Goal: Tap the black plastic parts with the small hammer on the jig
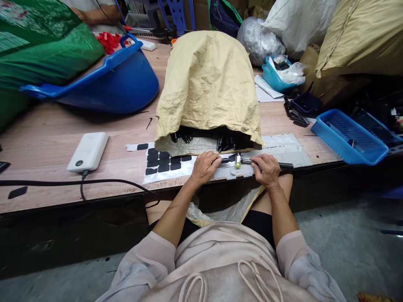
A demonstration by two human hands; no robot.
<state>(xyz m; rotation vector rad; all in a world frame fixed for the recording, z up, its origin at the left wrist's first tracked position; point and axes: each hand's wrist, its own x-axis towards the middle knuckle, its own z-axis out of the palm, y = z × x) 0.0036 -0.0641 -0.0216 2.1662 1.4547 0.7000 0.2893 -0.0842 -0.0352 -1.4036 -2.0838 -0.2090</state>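
Note:
My right hand (pixel 266 169) is closed around the dark handle of a small hammer (pixel 238 161), whose head is metal with a yellow-green face. The head rests over a grey cardboard strip (pixel 283 149) at the table's front edge. Pinched in my left hand (pixel 205 167) is a small black part (pixel 225 160), its tip pointing at the hammer head. Left of that hand lies a white sheet (pixel 185 171) bearing several black rounded-square pads (pixel 163 162). Just beyond both hands, a tan sack (pixel 209 84) lies with its mouth toward me, and black parts (pixel 225 142) show inside.
A white power bank (pixel 88 152) with a black cable (pixel 110 181) lies at left. Behind it stands a blue tub (pixel 126 79) beside a green sack (pixel 47 54). To the right are a blue basket (pixel 349 136) and a turquoise basket (pixel 273 79). Another person's arm (pixel 97 14) shows at top left.

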